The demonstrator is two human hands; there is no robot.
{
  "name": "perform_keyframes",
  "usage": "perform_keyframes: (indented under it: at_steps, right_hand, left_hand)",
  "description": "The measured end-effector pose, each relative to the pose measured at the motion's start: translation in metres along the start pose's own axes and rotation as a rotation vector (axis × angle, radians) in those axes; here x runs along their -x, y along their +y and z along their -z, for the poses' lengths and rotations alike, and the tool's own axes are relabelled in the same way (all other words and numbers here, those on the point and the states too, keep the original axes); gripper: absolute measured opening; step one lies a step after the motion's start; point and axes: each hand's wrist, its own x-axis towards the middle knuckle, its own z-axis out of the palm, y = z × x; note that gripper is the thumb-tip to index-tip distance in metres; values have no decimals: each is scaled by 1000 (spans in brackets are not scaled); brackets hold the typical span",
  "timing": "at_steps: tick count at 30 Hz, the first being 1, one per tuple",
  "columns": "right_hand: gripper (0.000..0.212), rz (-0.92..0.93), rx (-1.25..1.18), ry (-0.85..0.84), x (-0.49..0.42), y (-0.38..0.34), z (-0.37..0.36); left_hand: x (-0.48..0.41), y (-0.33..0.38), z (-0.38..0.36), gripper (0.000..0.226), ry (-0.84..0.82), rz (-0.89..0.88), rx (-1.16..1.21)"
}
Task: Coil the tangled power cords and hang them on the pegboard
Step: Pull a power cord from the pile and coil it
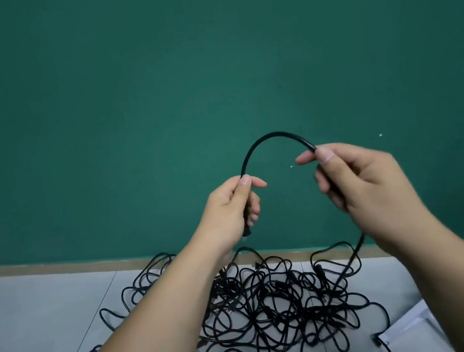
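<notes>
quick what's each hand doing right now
Left hand: closed, gripping one end of the black cord.
Right hand: closed, pinching the same cord further along, the rest trailing down to the tangled pile.

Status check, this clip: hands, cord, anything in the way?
Left hand and right hand each grip one black cord, arched between them. Its tail drops into the tangled pile on the floor. Nothing blocking.

One black cord (274, 135) arches above the tangled floor pile (277, 303).
</notes>
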Motion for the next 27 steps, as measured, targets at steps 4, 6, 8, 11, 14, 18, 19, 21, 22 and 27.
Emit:
perform_keyframes:
  at_steps: [4,6,8,11,14,18,19,21,22,27]
  right_hand:
    - [24,-10,148,-32,11,11,-28]
    - [24,-111,295,-75,14,35,-38]
    - [25,-150,339,-64,12,47,-42]
    - [23,-122,461,-54,9,49,-45]
    - [30,-99,634,-100,10,52,-46]
    - [34,-43,807,-169,8,57,-48]
    - [34,-36,857,-175,8,57,-48]
    - [31,-45,906,-118,8,57,-47]
    - [27,-53,886,-70,7,57,-45]
    - [10,-137,546,8,-1,68,-35]
  left_hand:
    - [3,5,-7,36,-53,77,126]
    - [5,0,-11,36,-76,139,124]
    - [5,-7,-15,33,-117,175,95]
    - [3,-13,-20,28,-124,191,143]
    - [-1,-18,-23,26,-137,232,211]
    - [-3,-22,-31,29,-183,315,273]
    - [-3,-20,-33,30,-188,342,303]
    - [-4,-20,-37,31,-200,372,345]
    - [-5,-20,-37,31,-212,376,350]
    - [-10,-27,-32,33,-239,371,218]
